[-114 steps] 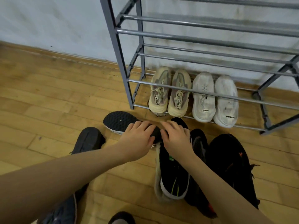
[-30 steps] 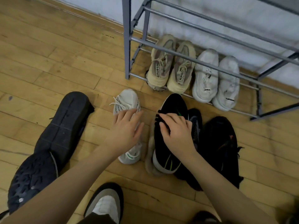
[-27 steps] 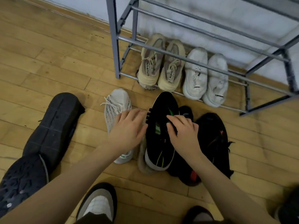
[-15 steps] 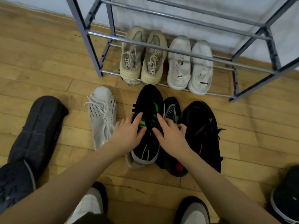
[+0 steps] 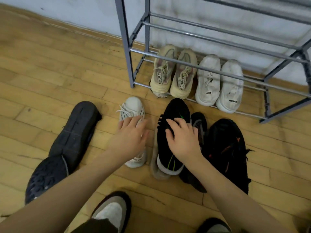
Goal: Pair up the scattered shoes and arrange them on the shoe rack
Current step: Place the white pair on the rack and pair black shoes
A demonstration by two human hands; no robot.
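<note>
Now the left hand (image 5: 130, 142) rests flat on the white sneaker (image 5: 133, 106); right hand (image 5: 182, 140) – fingers curled – grips the black sneaker (image 5: 175, 110).

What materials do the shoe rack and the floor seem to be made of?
Shoe rack: probably metal, grey upright posts and shinier round tubes that catch the light. Floor: looks like wood strips, yellowish with visible grain and seams, slightly worn finish.

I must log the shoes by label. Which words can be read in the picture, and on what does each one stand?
"SPAOREN": tongue strap of the left beige sneaker, partly blurred.
"SCAPAD": tongue strap of the right beige sneaker.
"GNED": heel of the left white sneaker.
"DESIGN": heel of the right white sneaker.
Print on the white lace-up sneaker: too blurred.
</note>
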